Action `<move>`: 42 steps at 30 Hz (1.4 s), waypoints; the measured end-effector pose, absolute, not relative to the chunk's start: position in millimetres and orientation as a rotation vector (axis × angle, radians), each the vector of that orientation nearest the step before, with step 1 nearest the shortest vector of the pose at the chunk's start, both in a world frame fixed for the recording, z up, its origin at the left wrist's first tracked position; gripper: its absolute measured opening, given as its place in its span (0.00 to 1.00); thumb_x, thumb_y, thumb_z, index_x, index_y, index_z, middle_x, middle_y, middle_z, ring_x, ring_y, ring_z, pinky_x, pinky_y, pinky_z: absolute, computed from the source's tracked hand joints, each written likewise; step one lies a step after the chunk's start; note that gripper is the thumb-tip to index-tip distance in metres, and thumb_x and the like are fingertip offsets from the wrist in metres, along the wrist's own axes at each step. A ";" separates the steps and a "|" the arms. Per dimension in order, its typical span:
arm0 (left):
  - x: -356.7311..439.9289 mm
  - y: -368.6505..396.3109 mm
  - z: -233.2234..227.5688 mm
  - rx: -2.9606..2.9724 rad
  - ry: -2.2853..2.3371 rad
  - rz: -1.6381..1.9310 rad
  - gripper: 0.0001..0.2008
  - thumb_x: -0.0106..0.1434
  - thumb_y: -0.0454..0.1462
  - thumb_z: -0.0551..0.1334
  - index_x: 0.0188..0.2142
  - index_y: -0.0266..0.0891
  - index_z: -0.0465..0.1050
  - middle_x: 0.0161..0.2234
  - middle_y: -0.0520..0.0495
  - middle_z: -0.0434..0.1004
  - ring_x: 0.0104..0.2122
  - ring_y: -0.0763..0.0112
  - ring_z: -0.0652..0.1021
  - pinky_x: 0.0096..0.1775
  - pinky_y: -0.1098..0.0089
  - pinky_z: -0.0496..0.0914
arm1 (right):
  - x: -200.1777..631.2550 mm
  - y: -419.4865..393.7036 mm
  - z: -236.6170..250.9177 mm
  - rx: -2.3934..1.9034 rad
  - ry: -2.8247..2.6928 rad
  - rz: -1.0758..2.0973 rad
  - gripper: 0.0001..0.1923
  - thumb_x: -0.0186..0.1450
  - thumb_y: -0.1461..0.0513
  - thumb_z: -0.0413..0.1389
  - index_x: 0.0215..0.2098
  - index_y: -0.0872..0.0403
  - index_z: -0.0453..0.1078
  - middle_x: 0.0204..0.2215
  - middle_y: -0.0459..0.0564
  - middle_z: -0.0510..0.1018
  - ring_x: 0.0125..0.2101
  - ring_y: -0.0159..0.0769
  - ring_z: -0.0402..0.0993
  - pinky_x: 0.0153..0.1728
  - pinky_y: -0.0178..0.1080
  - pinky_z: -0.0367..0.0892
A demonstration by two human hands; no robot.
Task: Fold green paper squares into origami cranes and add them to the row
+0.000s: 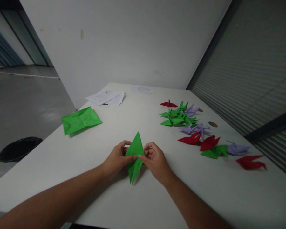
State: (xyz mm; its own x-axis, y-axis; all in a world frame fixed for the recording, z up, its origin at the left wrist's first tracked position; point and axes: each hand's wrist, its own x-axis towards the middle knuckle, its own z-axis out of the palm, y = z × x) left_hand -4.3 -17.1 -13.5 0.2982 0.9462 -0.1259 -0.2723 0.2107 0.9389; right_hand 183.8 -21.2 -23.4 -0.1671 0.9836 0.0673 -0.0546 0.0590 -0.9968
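Observation:
Between my two hands is a piece of green origami paper (136, 144), folded into a long diamond with its lower end split into two narrow points. My left hand (118, 158) grips its left edge, thumb on the front face and fingers behind. On the opposite edge, my right hand (157, 160) pinches the paper with the thumb near its middle and the other fingers curled. The folded paper is held just above the white table, its upper tip pointing away from me. My fingertips behind the paper are hidden.
Several folded paper cranes in green, red (250, 163) and purple lie along the right side. At the left edge rests a creased green sheet (81, 120). Printed papers (106, 97) lie at the back left. A black bin (19, 149) stands on the floor, left of the table (124, 203).

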 end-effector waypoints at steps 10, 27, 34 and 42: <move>-5.5 -16.2 -9.2 0.969 0.952 1.072 0.27 0.50 0.37 0.78 0.45 0.38 0.69 0.32 0.48 0.82 0.29 0.67 0.81 0.34 0.68 0.75 | 187.4 -21.4 -16.1 -0.927 -1.233 1.477 0.16 0.64 0.49 0.64 0.37 0.51 0.68 0.30 0.44 0.77 0.30 0.35 0.75 0.34 0.39 0.72; -5.8 -15.4 -13.7 0.967 0.929 1.107 0.22 0.52 0.38 0.78 0.43 0.39 0.71 0.31 0.50 0.81 0.29 0.70 0.79 0.33 0.71 0.72 | 186.8 -21.9 -17.5 -0.872 -1.245 1.458 0.18 0.59 0.51 0.69 0.36 0.50 0.68 0.31 0.43 0.74 0.33 0.34 0.73 0.36 0.37 0.71; -3.2 -14.1 -12.4 0.931 0.878 1.095 0.22 0.54 0.38 0.77 0.43 0.38 0.70 0.33 0.47 0.83 0.30 0.69 0.81 0.35 0.69 0.74 | 188.2 -21.7 -16.1 -0.908 -1.293 1.448 0.15 0.63 0.49 0.66 0.35 0.52 0.74 0.30 0.45 0.77 0.33 0.37 0.75 0.38 0.40 0.71; -5.2 -14.0 -13.3 1.056 0.988 1.148 0.22 0.53 0.36 0.76 0.42 0.41 0.68 0.38 0.51 0.78 0.34 0.70 0.79 0.35 0.70 0.74 | 187.6 -22.9 -14.4 -0.862 -1.357 1.367 0.08 0.65 0.55 0.64 0.37 0.52 0.77 0.32 0.46 0.78 0.35 0.37 0.75 0.39 0.38 0.71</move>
State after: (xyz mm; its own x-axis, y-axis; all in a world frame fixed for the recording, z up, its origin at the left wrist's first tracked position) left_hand -5.2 -14.0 -13.3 0.1440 0.9876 -0.0626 -0.2093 0.0923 0.9735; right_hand 187.6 -22.9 -14.4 -0.2611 0.9534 0.1512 -0.1584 0.1122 -0.9810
